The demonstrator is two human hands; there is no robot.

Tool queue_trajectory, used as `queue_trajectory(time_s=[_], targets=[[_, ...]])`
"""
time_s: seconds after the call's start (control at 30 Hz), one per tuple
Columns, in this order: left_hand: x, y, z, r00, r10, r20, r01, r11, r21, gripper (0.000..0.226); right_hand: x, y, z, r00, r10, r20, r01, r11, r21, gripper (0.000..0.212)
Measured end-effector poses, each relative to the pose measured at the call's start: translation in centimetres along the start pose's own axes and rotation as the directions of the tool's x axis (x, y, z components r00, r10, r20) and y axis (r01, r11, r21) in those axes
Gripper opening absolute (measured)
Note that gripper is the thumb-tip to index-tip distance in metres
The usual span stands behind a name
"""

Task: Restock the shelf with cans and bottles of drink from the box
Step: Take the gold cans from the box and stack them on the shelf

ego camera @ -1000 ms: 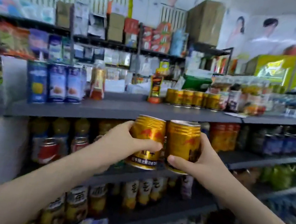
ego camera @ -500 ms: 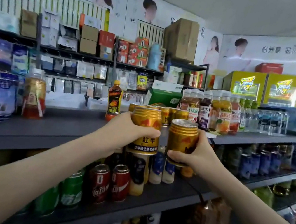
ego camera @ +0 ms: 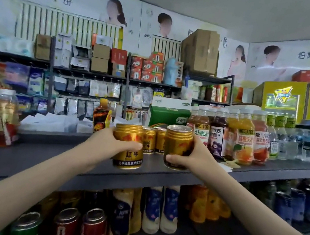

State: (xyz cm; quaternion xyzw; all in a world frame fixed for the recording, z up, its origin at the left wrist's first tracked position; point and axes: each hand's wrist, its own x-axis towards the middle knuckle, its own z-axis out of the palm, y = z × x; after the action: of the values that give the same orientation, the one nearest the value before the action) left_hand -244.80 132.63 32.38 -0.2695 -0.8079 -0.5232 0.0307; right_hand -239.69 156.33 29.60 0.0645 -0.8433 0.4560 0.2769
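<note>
Fingers [ego camera: 132, 145] of left hand [ego camera: 109, 142] and right hand [ego camera: 198, 160] grip gold, red-lettered cans [ego camera: 129, 159] [ego camera: 177, 143].

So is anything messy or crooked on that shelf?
Yes: loose white paper lies on the shelf in front of the juice bottles, and crumpled white wrapping is heaped at the back left. I see no spills.

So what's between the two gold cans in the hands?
Head view: nothing directly between the left-hand can and right-hand can; shelved gold cans show through the gap, farther back.
</note>
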Motion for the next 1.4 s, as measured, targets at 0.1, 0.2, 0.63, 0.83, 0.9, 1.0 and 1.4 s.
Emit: queue_trajectory(time_s=[0.1,0.2,0.63,0.83,0.9,1.0,1.4], targets=[[2.5,0.1,2.2,0.996,-0.069,-0.061,0.066,0.997,-0.045,0.044,2.6,2.0,-0.8,0.999,-0.035,0.037,0.036,0.999,-0.018,0.086],[4.3,0.1,4.4,0.982,-0.107,-0.154,0.105,0.994,-0.021,0.037,4.9,4.1,-1.5,0.992,-0.055,0.11,0.059,0.998,-0.037,0.089],[6.9,-0.2,8.5,0.93,-0.236,-0.282,0.275,0.955,0.107,0.044,9.5,7.8,-0.4,0.965,0.032,0.262,-0.01,0.996,-0.084,0.103],[7.2,-0.5,8.4,0.956,-0.22,-0.193,0.249,0.958,0.143,0.05,10.0,7.4,-1.9,0.885,-0.099,0.456,0.081,0.995,0.059,0.112],[7.1,-1.0,8.0,0.954,-0.251,-0.164,0.282,0.938,0.204,0.1,10.5,7.0,-2.5,0.872,-0.174,0.458,0.165,0.984,0.061,0.102],[6.6,-1.0,7.7,0.977,-0.137,-0.164,0.191,0.905,0.381,0.118,10.8,6.5,-2.6,0.859,-0.224,0.46,0.32,0.937,-0.142,0.081],[9.6,2.2,6.7,0.977,-0.029,-0.21,0.151,0.789,0.595,0.063,13.4,6.3,-2.7,0.966,-0.203,0.158,0.255,0.84,-0.478,0.077]])
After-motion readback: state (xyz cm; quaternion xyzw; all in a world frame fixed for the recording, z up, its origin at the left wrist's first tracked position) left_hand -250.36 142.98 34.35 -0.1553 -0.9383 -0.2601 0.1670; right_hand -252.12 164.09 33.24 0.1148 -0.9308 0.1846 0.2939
